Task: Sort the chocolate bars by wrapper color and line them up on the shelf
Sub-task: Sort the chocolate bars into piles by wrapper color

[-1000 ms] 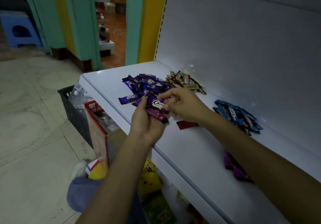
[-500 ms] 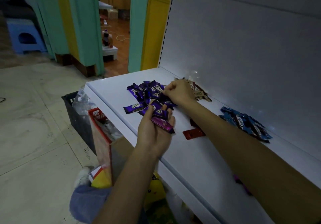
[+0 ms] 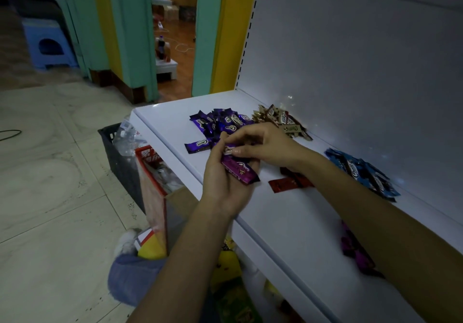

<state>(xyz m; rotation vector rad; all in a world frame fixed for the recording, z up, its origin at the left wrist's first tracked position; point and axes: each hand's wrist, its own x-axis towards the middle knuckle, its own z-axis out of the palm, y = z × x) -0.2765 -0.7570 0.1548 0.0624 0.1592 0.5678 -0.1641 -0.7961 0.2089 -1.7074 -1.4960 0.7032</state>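
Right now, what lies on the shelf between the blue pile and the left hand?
Red bars lie there on the white shelf, partly hidden under the right forearm; the head view shows this.

Blue plastic stool (image 3: 47, 44) far left | dark slatted plastic crate (image 3: 122, 162) on pale tiled floor (image 3: 50, 197) | dark soda bottle (image 3: 160, 47) beyond teal door frame (image 3: 206, 34)

Head camera looks forward and down, close over the shelf (image 3: 288, 222).

"Choco" stands in white script on a purple wrapper (image 3: 201, 143), a brown wrapper (image 3: 284, 119) and a blue wrapper (image 3: 355, 169).
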